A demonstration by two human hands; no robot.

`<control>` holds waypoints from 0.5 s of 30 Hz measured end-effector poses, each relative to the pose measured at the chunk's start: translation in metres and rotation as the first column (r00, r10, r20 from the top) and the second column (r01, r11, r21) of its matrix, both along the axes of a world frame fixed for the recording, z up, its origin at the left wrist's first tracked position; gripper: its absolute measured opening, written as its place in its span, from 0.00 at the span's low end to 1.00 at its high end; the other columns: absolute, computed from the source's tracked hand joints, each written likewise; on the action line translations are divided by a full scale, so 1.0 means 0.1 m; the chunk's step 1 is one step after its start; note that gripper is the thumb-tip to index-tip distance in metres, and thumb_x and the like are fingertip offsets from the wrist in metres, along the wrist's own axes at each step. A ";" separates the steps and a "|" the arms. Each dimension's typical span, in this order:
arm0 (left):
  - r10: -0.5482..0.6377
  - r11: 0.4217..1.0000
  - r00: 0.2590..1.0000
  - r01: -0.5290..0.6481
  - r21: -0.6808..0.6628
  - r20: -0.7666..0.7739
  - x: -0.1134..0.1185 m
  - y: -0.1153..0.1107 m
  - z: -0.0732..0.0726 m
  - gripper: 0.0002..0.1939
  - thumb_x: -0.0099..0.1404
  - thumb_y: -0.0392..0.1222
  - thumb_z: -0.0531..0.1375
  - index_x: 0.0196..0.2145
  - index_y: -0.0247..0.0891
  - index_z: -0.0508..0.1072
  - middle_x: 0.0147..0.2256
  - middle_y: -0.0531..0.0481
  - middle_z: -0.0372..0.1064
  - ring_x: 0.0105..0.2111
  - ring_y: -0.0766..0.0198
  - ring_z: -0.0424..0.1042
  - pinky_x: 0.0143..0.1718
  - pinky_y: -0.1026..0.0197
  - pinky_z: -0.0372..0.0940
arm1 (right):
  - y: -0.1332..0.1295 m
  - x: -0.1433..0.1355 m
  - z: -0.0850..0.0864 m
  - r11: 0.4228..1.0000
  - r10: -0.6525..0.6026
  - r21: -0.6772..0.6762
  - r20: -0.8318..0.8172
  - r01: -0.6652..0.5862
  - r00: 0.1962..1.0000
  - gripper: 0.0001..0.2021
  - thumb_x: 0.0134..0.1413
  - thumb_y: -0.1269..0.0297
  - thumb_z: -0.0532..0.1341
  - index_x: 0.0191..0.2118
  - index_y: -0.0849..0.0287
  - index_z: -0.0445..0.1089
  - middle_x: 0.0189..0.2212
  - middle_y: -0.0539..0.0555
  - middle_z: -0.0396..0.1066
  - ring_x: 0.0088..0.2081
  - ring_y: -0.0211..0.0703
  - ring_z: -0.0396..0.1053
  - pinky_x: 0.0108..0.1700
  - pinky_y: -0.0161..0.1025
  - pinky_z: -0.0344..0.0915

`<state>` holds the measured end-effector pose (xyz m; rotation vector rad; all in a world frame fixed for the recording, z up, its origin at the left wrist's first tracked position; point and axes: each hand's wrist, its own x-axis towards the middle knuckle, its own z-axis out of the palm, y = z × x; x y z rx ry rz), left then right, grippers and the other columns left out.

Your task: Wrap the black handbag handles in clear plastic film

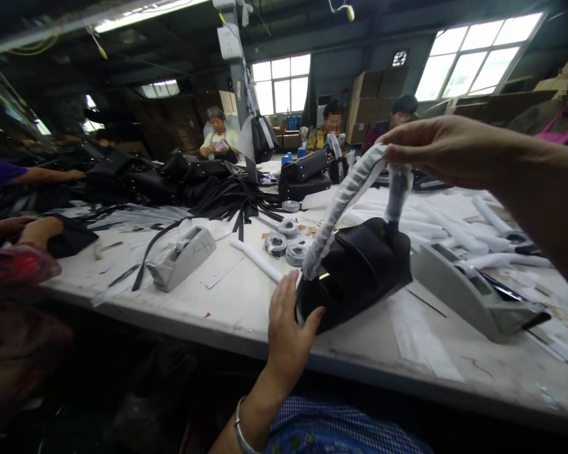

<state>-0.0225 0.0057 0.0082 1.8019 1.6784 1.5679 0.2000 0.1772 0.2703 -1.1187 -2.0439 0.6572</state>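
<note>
A black bag [360,271] sits tilted at the front edge of the white table. Its handle [343,202], wrapped in whitish plastic, arches above it. My right hand [435,148] pinches the top of this handle between thumb and fingers. Against the left end of the bag rests my left hand [291,321], fingers spread, thumb on the bag's lower side. A metal bangle circles the left wrist.
Grey tape dispensers stand left [184,258] and right [473,290] of the bag. Behind lie wrapped coils [288,236], black straps [236,198], white tubes [435,227] and more black bags [305,173]. Other people sit around the table [227,277].
</note>
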 end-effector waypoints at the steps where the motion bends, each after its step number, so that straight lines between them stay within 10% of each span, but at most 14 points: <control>1: -0.020 1.000 0.999 0.021 -0.016 0.024 0.04 0.00 -0.04 0.34 0.65 0.43 0.64 0.66 0.48 0.58 0.63 0.43 0.60 0.64 0.49 0.57 0.65 0.44 0.54 | 0.06 0.02 -0.07 1.000 0.005 0.012 0.000 -0.005 1.000 0.28 0.56 0.61 0.45 0.50 0.79 0.69 0.44 0.57 0.76 0.48 0.40 0.70 0.42 0.45 0.59; 5: -0.027 0.999 0.989 0.032 -0.034 0.146 0.09 0.02 -0.10 0.25 0.65 0.37 0.62 0.59 0.48 0.68 0.57 0.44 0.66 0.59 0.51 0.63 0.60 0.47 0.61 | -0.04 0.10 -0.38 0.938 -0.218 0.302 0.137 0.169 0.966 0.27 0.56 0.57 0.60 0.57 0.72 0.68 0.51 0.63 0.74 0.53 0.45 0.69 0.50 0.45 0.59; 9: -0.063 0.990 0.942 0.100 -0.097 0.329 0.02 0.02 -0.04 0.23 0.63 0.39 0.65 0.55 0.47 0.72 0.53 0.45 0.68 0.51 0.53 0.69 0.46 0.56 0.70 | -0.80 0.11 -0.97 0.672 -0.560 0.620 0.069 0.404 0.826 0.21 0.57 0.58 0.65 0.54 0.62 0.71 0.47 0.63 0.76 0.44 0.48 0.76 0.45 0.43 0.67; 12: -0.126 0.977 0.892 0.187 -0.100 0.435 -0.04 -0.04 0.01 0.21 0.63 0.45 0.66 0.54 0.46 0.73 0.52 0.44 0.70 0.49 0.54 0.71 0.44 0.58 0.71 | -1.39 -0.03 -1.65 0.981 -0.149 0.148 0.133 0.129 0.980 0.14 0.59 0.50 0.60 0.39 0.51 0.78 0.24 0.52 0.78 0.23 0.43 0.75 0.27 0.38 0.69; 15: -0.156 0.969 0.879 0.226 -0.104 0.450 -0.10 -0.11 0.02 0.14 0.70 0.48 0.58 0.49 0.44 0.77 0.49 0.44 0.73 0.50 0.54 0.71 0.52 0.56 0.67 | -1.67 -0.33 -2.23 0.940 0.075 -0.331 -0.025 -0.079 0.997 0.22 0.58 0.48 0.59 0.52 0.55 0.75 0.26 0.52 0.78 0.26 0.46 0.76 0.30 0.39 0.73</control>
